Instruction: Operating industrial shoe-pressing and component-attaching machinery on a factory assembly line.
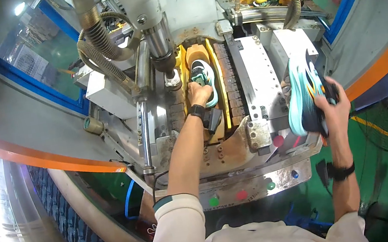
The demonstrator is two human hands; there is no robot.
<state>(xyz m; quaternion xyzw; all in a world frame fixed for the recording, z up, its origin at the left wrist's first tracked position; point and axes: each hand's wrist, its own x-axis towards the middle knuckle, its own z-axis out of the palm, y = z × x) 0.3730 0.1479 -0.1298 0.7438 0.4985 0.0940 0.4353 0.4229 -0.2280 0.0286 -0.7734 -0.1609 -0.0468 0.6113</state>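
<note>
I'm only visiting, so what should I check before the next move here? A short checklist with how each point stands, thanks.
1. Right hand has hold of the outer shoe: ok.
2. Outer shoe clear of the yellow walls: ok, it is held off to the right.
3. Inner shoe between those walls: ok, it lies lengthwise.
4. Left hand clear of the machine: not ok, it is at the inner shoe's near end.
5. Left hand's grip firm: cannot tell, it is partly hidden.

White-edged shoe (203, 72) in trough (218, 77), teal-soled shoe (306, 99) held sideways
</note>
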